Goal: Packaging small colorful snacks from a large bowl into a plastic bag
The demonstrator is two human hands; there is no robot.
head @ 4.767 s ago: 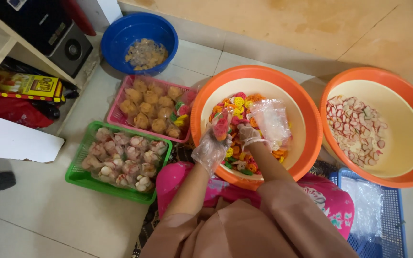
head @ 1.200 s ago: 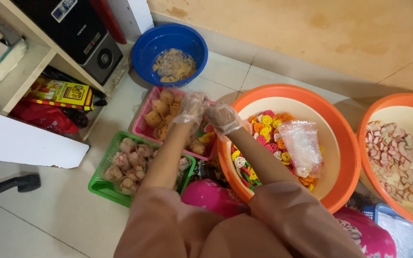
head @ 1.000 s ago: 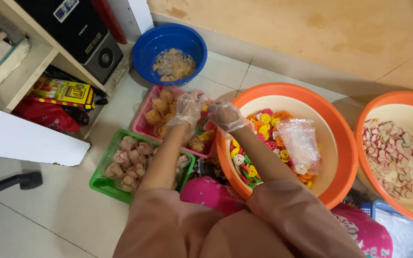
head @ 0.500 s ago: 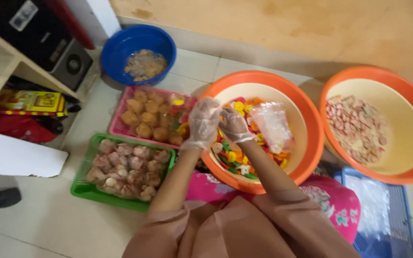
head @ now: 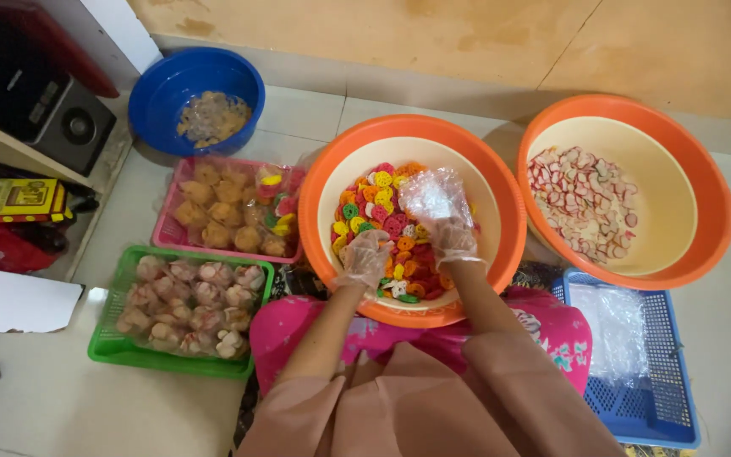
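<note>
Inside round orange plastic basin (head: 323,203): gloved hands, left hand (head: 365,258), right hand (head: 452,239), on ridged colourful crackers (head: 382,216).

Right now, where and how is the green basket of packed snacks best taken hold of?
Probably by the two short end rims of the green basket, from above, one hand each side. It lies flat on the floor, packets fill its inside, and the pink tray sits close along its far long side.

Orange basin (head: 325,196) glossy smooth plastic; hands (head: 405,241) in thin crinkled clear plastic gloves; blue basket (head: 668,372) perforated plastic; floor (head: 61,406) matt tile.
</note>
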